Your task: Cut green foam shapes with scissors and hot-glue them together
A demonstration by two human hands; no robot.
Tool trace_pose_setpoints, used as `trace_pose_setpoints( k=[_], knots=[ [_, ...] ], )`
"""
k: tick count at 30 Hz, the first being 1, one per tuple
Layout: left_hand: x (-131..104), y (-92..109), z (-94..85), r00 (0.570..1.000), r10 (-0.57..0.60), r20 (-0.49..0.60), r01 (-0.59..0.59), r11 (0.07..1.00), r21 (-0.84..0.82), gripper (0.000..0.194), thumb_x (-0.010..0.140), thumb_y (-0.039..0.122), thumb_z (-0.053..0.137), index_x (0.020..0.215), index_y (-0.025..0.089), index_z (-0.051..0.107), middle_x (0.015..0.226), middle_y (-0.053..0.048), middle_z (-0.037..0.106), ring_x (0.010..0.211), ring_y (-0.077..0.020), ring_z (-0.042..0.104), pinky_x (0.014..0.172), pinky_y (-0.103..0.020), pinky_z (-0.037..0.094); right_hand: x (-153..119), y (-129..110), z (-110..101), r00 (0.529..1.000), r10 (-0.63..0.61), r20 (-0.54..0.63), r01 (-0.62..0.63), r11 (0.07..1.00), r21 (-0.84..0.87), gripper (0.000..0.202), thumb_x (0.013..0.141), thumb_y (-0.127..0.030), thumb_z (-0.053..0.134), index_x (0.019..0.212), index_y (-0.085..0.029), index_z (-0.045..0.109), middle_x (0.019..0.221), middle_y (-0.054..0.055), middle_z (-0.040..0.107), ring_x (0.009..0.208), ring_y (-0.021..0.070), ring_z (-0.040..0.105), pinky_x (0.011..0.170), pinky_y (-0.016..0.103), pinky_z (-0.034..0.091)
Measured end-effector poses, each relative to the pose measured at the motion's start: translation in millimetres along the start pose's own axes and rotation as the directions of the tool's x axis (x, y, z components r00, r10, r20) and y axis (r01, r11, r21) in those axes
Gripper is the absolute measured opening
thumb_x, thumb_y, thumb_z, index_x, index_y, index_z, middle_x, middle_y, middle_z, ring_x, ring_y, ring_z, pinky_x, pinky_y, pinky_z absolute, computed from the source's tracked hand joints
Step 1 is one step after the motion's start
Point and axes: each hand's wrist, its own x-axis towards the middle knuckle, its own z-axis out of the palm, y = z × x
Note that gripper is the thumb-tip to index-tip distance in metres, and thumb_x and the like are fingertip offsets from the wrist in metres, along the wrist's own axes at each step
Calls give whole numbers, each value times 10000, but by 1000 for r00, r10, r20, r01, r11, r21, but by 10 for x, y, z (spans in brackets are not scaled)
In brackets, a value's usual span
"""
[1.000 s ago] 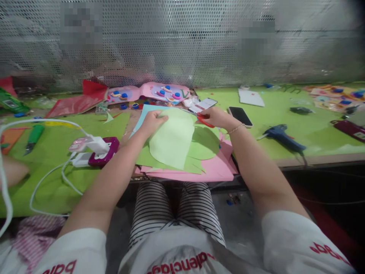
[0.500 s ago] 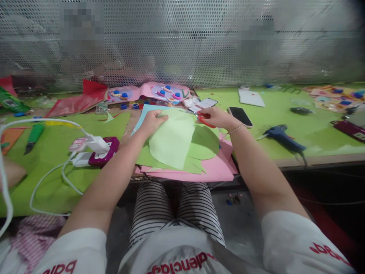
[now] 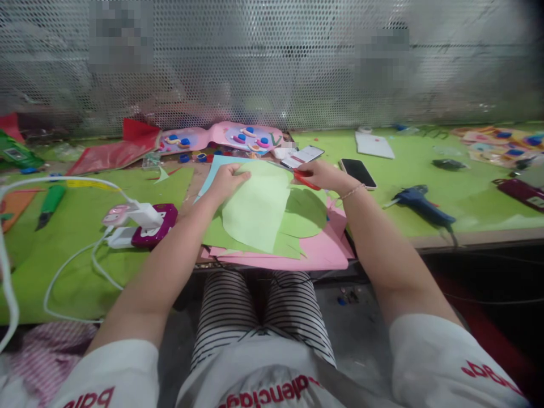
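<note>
My left hand point(image 3: 230, 180) pinches the upper left edge of a pale green sheet point(image 3: 257, 209). Red-handled scissors point(image 3: 306, 179) are in my closed right hand point(image 3: 319, 173), their blades pointing left at the sheet's upper right edge. Beneath the pale sheet lie darker green paper point(image 3: 306, 212), some of it cut with curved edges, and pink paper point(image 3: 327, 255). A light blue sheet point(image 3: 210, 177) shows behind my left hand.
Left of me a purple power socket point(image 3: 164, 226) holds white plugs and cables, with a green cutter point(image 3: 51, 205) beyond. A black phone point(image 3: 359, 173) and a blue glue gun point(image 3: 425, 207) lie on the right. Pink decorated pieces point(image 3: 246, 137) rest at the back.
The scissors' handles look closer together and their blades have closed at the sheet's edge. The bare skin of another person at the far left has mostly gone from view.
</note>
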Motion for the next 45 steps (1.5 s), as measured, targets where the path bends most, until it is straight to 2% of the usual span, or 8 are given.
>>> trace_pose_setpoints(
  k=[5,13,19,24,28,32,36,45],
  knots=[
    [4,-4,-4,1000,-5,14,5,1000,15,73,714,219,646,666,171,619,524,26,500,632,-136,536,571,-212,420,0,18,12,1000,-6,-10,6,1000,23,434,756,-610,571,684,-184,536,596,-2,478,555,106,364,553,273,309],
    [190,-226,49,997,57,51,-53,995,-81,99,715,263,644,689,177,602,600,13,577,646,-142,549,585,-230,439,7,45,10,1000,11,-29,-11,1000,19,560,692,-738,551,626,-183,536,544,-6,441,533,105,322,529,279,293],
    [397,-459,101,993,117,25,-109,969,-221,128,704,294,653,759,181,629,679,1,640,637,-139,561,585,-238,448,12,2,8,971,175,-164,-171,984,39,582,712,-756,507,652,-178,542,535,6,464,524,115,377,511,274,290],
    [526,-561,145,995,55,-88,-83,931,-355,189,714,281,634,858,158,630,776,-25,677,666,-130,586,636,-245,483,26,-42,20,948,240,-207,-238,971,37,542,766,-706,480,614,-186,465,558,24,490,537,125,413,519,270,300],
    [510,-544,144,995,35,-91,-68,917,-393,199,715,271,627,876,154,630,757,-23,671,653,-129,586,633,-249,482,29,-90,44,958,216,-187,-219,976,4,478,793,-637,492,641,-184,486,592,34,510,570,135,430,552,269,317],
    [503,-563,144,993,108,-40,-116,945,-307,161,705,281,643,809,160,632,710,-1,640,614,-115,547,592,-227,449,26,-89,76,985,80,-154,-87,996,-37,384,807,-556,509,783,-174,546,708,57,569,635,151,459,599,271,331],
    [514,-597,151,989,149,18,-139,955,-263,138,694,286,654,769,172,633,696,6,630,613,-114,531,576,-218,434,25,-77,76,993,-18,-114,11,998,-67,345,804,-504,515,827,-164,563,694,47,549,632,146,432,607,270,330],
    [456,-527,127,994,109,25,-100,968,-230,108,700,283,658,747,188,635,665,14,613,588,-116,511,566,-230,424,6,-78,52,995,-3,-96,-3,998,-62,399,787,-511,521,916,-149,629,711,52,581,632,147,458,607,267,335]
  ],
)
